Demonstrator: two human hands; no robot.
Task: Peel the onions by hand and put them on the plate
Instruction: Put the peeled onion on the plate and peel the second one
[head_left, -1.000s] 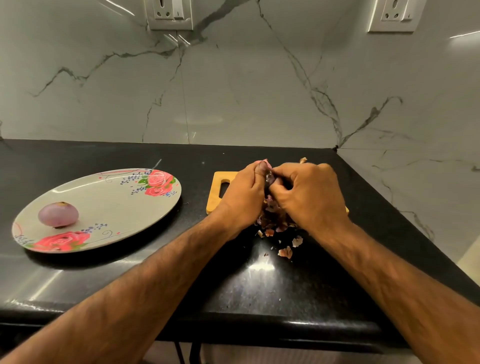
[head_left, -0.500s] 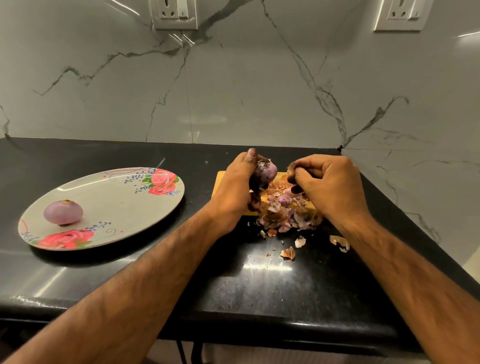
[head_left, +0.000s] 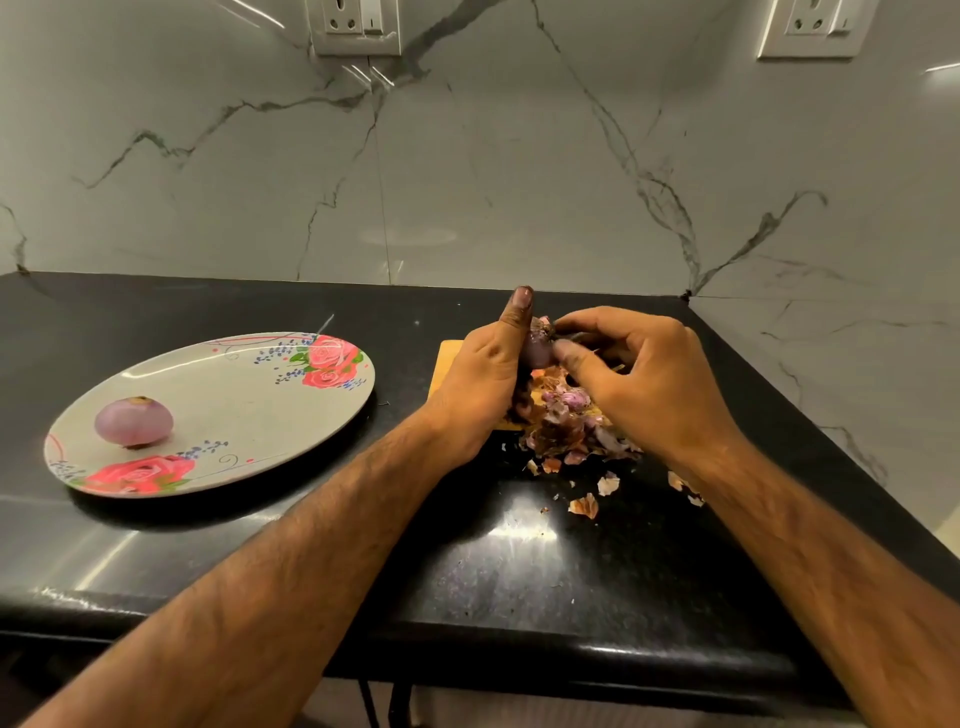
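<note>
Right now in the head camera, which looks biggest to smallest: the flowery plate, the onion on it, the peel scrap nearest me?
1. flowery plate
2. onion on the plate
3. peel scrap, smallest despite lying nearer the camera

The plate (head_left: 234, 410) was creamy white, printed with pink-red roses, green leaves and small blue sprigs, and the onion (head_left: 133, 422) on it was pale pinkish purple. The second onion (head_left: 537, 349) showed deeper purple, like the peels (head_left: 563, 434) — purple mixed with orange-brown. The countertop (head_left: 519, 597) was speckled black, the wall (head_left: 467, 156) white with grey veins.
</note>
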